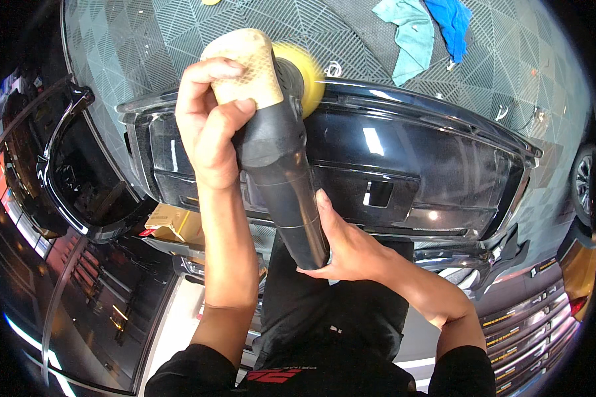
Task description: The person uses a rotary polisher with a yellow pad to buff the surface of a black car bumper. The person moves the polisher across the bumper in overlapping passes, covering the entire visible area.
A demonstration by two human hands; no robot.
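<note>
While the head view looks down on the work, it lists: one polisher [281, 175], black-bodied, at the far edge of a glossy black vehicle panel [450, 159], left of that edge's middle. Left hand [208, 132] — fingers curled over the tool's tan textured head cover [248, 63], thumb against its lower border. Right hand [347, 250] — cupped round the rear end, thumb along the side, other fingers largely hidden. Yellow round pad [311, 76], blurred; contact with the panel cannot be told. Teal cloth [414, 43] and blue cloth [451, 30], side by side on the floor beyond the panel's far edge.
</note>
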